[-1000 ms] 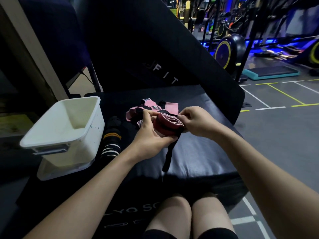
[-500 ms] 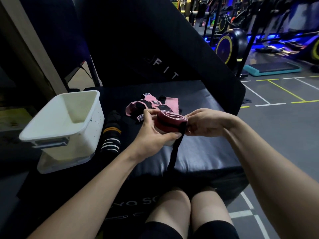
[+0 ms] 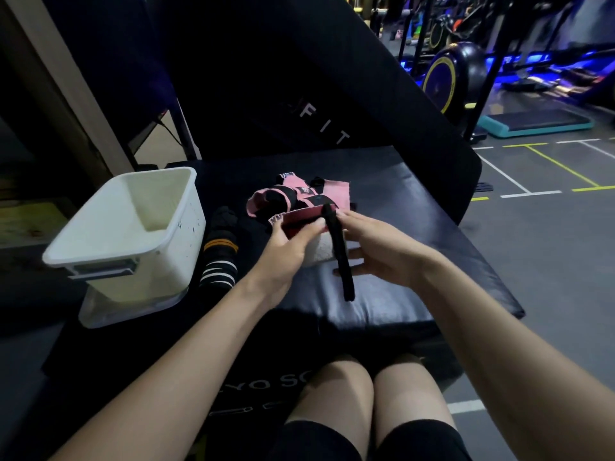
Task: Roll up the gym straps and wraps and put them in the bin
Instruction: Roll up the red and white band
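Note:
My left hand [image 3: 286, 247] grips a rolled pink wrap [image 3: 304, 224] from the left, thumb on its top edge. A black strap tail [image 3: 341, 261] runs over the roll and hangs down past it. My right hand [image 3: 379, 251] holds the roll's right side with its fingers at that tail. Behind the roll lies a loose pink and black wrap [image 3: 293, 197] on the black bench pad [image 3: 416, 207]. A black wrap with orange and white stripes [image 3: 219, 254] lies beside the white bin [image 3: 126, 234], which looks empty.
The bench's raised black backrest [image 3: 299, 94] stands behind the pad. The bin sits at the pad's left edge on a clear lid. Grey gym floor with painted lines [image 3: 549, 227] and machines lies to the right. My knees [image 3: 366, 394] are below the pad's front edge.
The roll has turned so its flat side tilts up, and the black tail now lies across it. My right hand slid lower along the roll's right side.

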